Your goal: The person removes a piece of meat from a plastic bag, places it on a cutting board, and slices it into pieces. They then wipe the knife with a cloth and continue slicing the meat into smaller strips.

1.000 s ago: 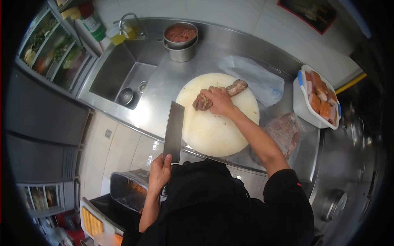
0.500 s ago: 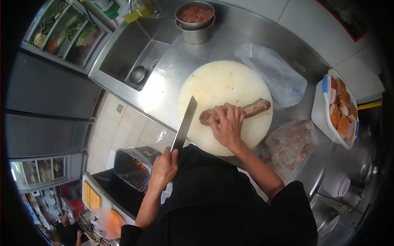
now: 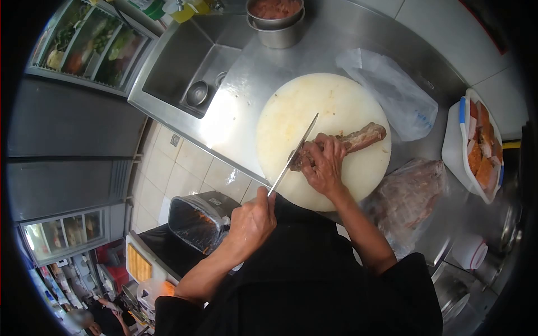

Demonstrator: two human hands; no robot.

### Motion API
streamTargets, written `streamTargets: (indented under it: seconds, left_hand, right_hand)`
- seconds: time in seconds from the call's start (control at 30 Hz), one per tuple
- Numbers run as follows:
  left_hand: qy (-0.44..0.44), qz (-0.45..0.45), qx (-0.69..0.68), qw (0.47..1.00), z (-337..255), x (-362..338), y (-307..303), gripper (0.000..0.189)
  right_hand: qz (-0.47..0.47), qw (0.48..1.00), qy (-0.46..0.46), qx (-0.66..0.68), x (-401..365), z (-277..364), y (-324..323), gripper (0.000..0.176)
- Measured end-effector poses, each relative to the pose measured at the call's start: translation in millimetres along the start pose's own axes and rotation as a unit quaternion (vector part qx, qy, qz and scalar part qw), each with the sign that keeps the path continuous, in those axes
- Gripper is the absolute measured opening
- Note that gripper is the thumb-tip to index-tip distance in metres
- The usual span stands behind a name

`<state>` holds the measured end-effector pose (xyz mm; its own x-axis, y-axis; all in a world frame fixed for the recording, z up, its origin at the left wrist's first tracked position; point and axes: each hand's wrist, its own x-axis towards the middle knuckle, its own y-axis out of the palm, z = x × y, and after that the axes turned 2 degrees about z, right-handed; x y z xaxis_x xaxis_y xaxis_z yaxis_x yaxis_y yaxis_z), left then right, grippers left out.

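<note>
My left hand [image 3: 253, 219] is closed round the handle of a long knife [image 3: 300, 147]. The blade stands nearly on edge and meets the left end of a long piece of meat [image 3: 365, 136]. My right hand [image 3: 327, 167] grips that meat near the same end, its fingers curled over the top, close beside the blade. The meat lies aslant on a round white cutting board [image 3: 300, 92], its thin end pointing right. How deep the edge sits in the meat cannot be made out.
A sink [image 3: 174, 84] lies left of the board. Stacked metal pots [image 3: 280, 38] with reddish meat stand behind. A clear plastic bag [image 3: 395, 95], bagged meat [image 3: 412, 196] and a white tub [image 3: 457, 145] of browned meat chunks are rightward. A lined bin [image 3: 193, 224] stands below; another person [image 3: 106, 319] is lower left.
My left hand has moved right and brought the knife from beside the meat onto its left end. My right hand keeps its hold on the meat. The whole view has shifted slightly.
</note>
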<state>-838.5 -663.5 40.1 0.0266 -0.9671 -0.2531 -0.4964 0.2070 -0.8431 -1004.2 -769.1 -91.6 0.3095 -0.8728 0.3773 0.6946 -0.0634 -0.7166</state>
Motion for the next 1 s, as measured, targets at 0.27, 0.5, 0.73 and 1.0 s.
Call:
streamTargets:
  seconds: [0.27, 0.5, 0.73, 1.0]
  left_hand:
    - [-0.027, 0.059, 0.034, 0.997, 3, -10, -2, 0.021]
    - [0.005, 0.026, -0.014, 1.000, 19, 55, 41, 0.023]
    - [0.029, -0.027, -0.073, 0.997, 0, 107, 31, 0.026]
    - [-0.020, 0.015, -0.022, 0.999, -15, 32, 4, 0.025]
  right_hand:
    - [0.027, 1.000, 0.011, 0.004, 1, 2, 0, 0.027]
    - [0.014, 0.999, 0.018, -0.027, -1, 2, 5, 0.029]
    - [-0.002, 1.000, 0.022, -0.008, 0, -1, 6, 0.033]
    - [-0.045, 0.999, 0.031, -0.005, 0, 0, 11, 0.039]
